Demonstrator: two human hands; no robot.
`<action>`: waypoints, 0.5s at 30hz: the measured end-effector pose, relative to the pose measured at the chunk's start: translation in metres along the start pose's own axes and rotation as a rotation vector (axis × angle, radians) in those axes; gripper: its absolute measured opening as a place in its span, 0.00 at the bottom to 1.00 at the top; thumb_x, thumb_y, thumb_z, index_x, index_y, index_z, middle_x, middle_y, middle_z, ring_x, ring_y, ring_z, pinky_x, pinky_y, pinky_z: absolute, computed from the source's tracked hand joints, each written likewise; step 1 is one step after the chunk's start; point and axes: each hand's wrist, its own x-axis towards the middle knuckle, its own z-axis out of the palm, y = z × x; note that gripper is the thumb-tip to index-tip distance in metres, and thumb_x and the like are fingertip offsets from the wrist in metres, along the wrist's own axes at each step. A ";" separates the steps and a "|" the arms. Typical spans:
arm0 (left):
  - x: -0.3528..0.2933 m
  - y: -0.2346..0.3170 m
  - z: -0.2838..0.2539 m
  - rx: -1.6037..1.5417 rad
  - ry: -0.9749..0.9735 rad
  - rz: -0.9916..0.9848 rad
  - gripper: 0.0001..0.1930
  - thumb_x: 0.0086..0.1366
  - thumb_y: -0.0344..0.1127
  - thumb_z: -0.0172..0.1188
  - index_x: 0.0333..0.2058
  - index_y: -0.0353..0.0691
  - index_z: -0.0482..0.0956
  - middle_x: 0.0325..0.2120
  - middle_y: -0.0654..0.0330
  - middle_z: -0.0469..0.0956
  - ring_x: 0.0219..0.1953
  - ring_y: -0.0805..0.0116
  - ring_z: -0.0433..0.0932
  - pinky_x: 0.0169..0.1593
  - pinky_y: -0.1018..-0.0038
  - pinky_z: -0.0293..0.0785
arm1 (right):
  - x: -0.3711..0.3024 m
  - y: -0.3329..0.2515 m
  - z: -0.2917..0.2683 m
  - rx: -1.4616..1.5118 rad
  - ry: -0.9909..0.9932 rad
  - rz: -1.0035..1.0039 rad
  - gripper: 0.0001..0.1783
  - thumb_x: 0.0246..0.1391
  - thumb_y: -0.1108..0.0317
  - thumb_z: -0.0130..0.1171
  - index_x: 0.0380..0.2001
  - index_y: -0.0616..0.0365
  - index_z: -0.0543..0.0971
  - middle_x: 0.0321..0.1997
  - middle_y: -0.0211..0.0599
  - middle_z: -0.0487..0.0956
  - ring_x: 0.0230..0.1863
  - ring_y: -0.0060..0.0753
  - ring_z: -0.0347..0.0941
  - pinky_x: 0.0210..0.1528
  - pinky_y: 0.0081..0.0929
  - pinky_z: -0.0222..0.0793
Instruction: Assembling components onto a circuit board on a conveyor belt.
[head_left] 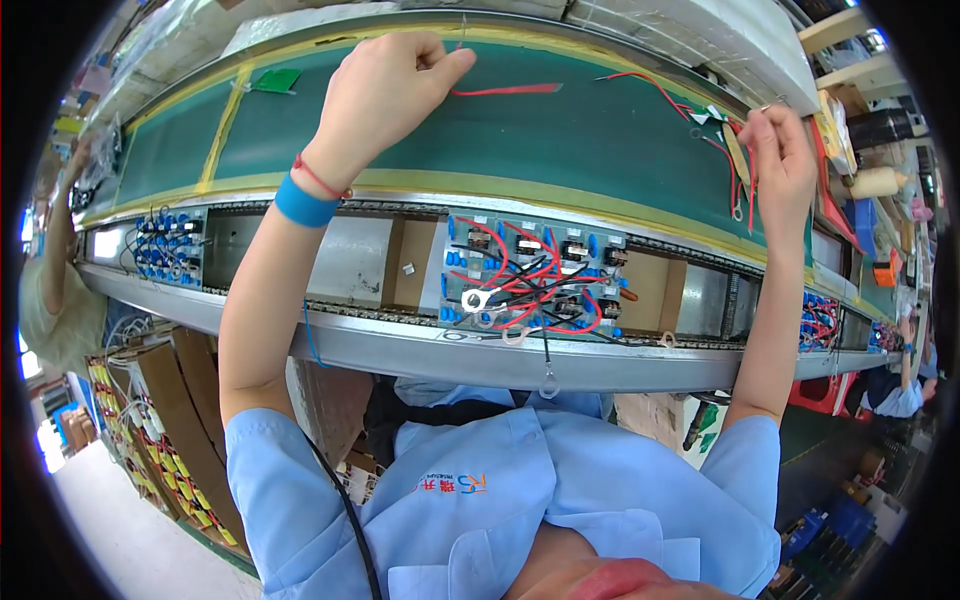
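My left hand point(385, 88) is closed in a pinch above the green work surface, with a thin reddish strand at its fingertips. A red wire point(510, 90) runs out to the right from beneath the thumb. Over at the right my right hand point(783, 150) pinches a small thin end, and a red wire point(752, 205) hangs down beside the fingers. More red wires with ring terminals point(737, 211) lie just left of it. Between my forearms, a circuit board panel point(490, 275) sits on the rail track, covered with red and black wires, blue parts and ring terminals.
The green work surface point(560, 140) has yellow tape edges and a green scrap point(275, 81). Another board point(168, 248) sits on the track at left. A metal rail point(420, 350) runs before me. Boxes point(160, 430) stand at lower left; other people are at both sides.
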 end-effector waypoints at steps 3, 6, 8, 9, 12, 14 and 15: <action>0.012 -0.002 0.013 0.268 -0.023 -0.017 0.22 0.62 0.54 0.55 0.23 0.39 0.80 0.13 0.59 0.73 0.19 0.64 0.76 0.27 0.71 0.71 | 0.005 0.018 -0.009 -0.315 0.306 -0.306 0.06 0.61 0.66 0.55 0.38 0.57 0.76 0.27 0.32 0.79 0.25 0.25 0.75 0.28 0.21 0.68; 0.011 0.004 0.014 0.095 -0.265 -0.355 0.26 0.65 0.57 0.51 0.23 0.40 0.82 0.13 0.64 0.76 0.20 0.72 0.77 0.29 0.73 0.72 | 0.002 0.017 -0.002 -0.370 0.279 -0.319 0.06 0.58 0.69 0.57 0.38 0.57 0.77 0.29 0.36 0.79 0.31 0.30 0.78 0.34 0.24 0.71; 0.004 0.005 0.004 0.139 -0.214 -0.276 0.26 0.65 0.57 0.51 0.23 0.40 0.81 0.13 0.64 0.75 0.20 0.74 0.76 0.28 0.75 0.71 | 0.002 0.014 0.008 -0.329 0.232 -0.393 0.05 0.57 0.70 0.58 0.37 0.57 0.77 0.30 0.35 0.78 0.31 0.31 0.77 0.34 0.23 0.70; 0.001 0.009 -0.001 0.182 -0.156 -0.206 0.25 0.66 0.56 0.51 0.23 0.41 0.81 0.12 0.65 0.74 0.19 0.76 0.76 0.27 0.76 0.71 | 0.000 0.016 0.009 -0.334 0.235 -0.383 0.05 0.57 0.70 0.58 0.37 0.57 0.77 0.30 0.35 0.78 0.31 0.31 0.77 0.34 0.23 0.70; -0.010 0.034 -0.029 -0.559 -0.192 0.255 0.20 0.68 0.47 0.52 0.23 0.39 0.80 0.16 0.65 0.75 0.19 0.76 0.74 0.25 0.76 0.69 | -0.004 0.026 0.015 -0.226 0.135 -0.270 0.07 0.58 0.69 0.58 0.39 0.56 0.80 0.30 0.34 0.80 0.29 0.23 0.73 0.32 0.19 0.69; -0.035 0.023 -0.051 -0.918 -0.243 0.454 0.17 0.67 0.43 0.56 0.24 0.38 0.81 0.18 0.65 0.76 0.18 0.76 0.73 0.22 0.78 0.68 | -0.006 0.038 0.010 -0.072 0.112 -0.087 0.09 0.59 0.69 0.56 0.41 0.55 0.81 0.32 0.31 0.81 0.29 0.20 0.73 0.32 0.17 0.69; -0.076 0.007 -0.093 -1.267 -0.294 0.504 0.13 0.61 0.39 0.59 0.24 0.36 0.81 0.18 0.62 0.76 0.19 0.72 0.74 0.26 0.72 0.71 | -0.002 0.036 0.013 0.115 0.083 0.062 0.10 0.61 0.69 0.55 0.44 0.54 0.81 0.34 0.29 0.82 0.30 0.16 0.73 0.32 0.16 0.69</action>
